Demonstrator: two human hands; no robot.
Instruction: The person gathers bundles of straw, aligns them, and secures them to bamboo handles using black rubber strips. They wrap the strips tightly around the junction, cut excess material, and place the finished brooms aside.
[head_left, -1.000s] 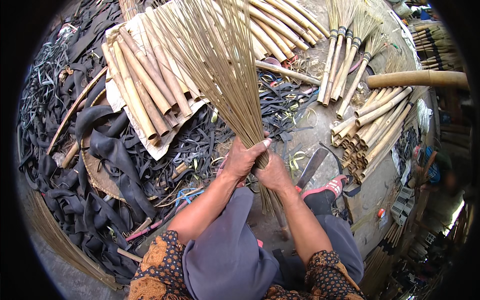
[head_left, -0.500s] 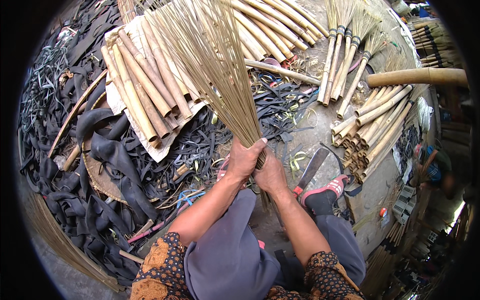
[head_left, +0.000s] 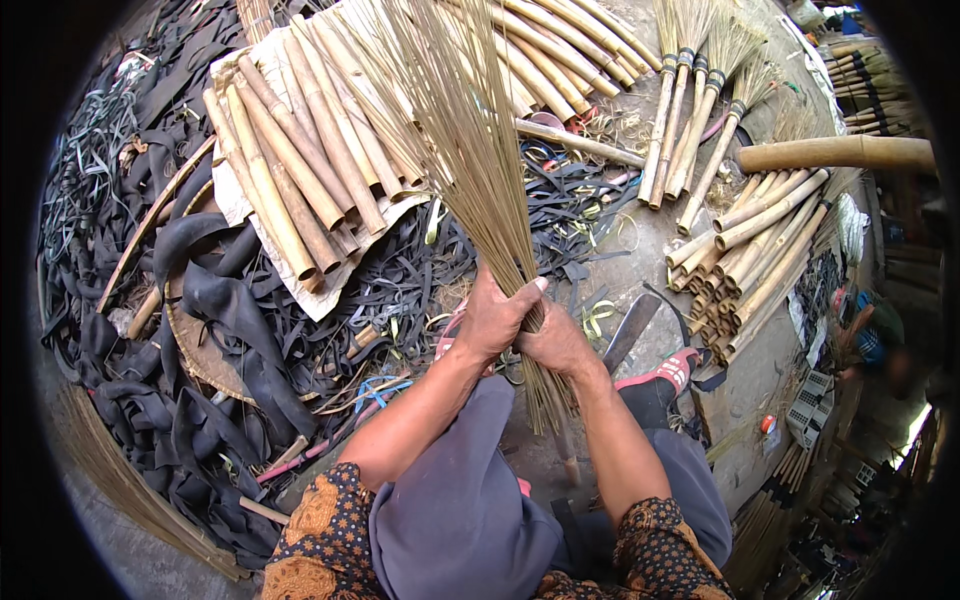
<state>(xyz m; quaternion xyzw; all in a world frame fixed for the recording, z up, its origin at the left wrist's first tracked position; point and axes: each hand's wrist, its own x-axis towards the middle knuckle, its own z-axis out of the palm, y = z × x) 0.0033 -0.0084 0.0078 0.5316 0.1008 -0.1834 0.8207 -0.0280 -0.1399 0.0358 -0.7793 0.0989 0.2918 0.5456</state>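
Both my hands grip a bundle of thin tan broom sticks (head_left: pixel 455 150) near its lower end. The bundle fans out upward and away from me. My left hand (head_left: pixel 495 318) wraps around it from the left. Pressed against it, my right hand (head_left: pixel 560 342) closes on the same bundle from the right. The stick ends poke out below my hands, above my lap in grey cloth.
Bamboo handles (head_left: pixel 300 160) lie stacked on a sheet to the upper left. Black rubber strips (head_left: pixel 200 300) cover the ground at left. Finished brooms (head_left: pixel 690 110) and short bamboo tubes (head_left: pixel 760 250) lie at right. A large blade (head_left: pixel 630 330) rests beside my red-trimmed shoe (head_left: pixel 665 375).
My hands with the stick bundle have shifted slightly; the grip stays the same and the bundle's fan has swung a little.
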